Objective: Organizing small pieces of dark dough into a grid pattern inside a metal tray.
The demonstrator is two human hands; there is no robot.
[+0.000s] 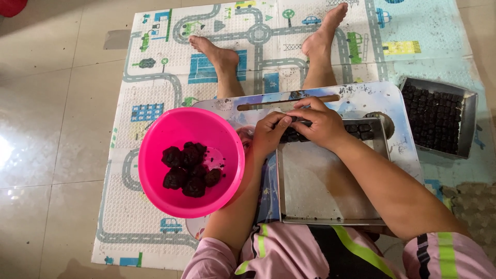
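Here, on a scuffed lap surface [361,95] over a road-print mat [155,93], left hand [268,135] and right hand [320,124] pinch dark pieces [361,129] in a steel tray [320,186].

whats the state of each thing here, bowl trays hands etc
pink bowl: upright, holds a few dark lumps
near tray: mostly bare, one row of dark pieces at its far end
far tray: on the mat, filled with dark pieces
left hand: at the row, fingers bent, pressing a piece
right hand: over the row, fingertips on the pieces
lap table: smeared with dark specks
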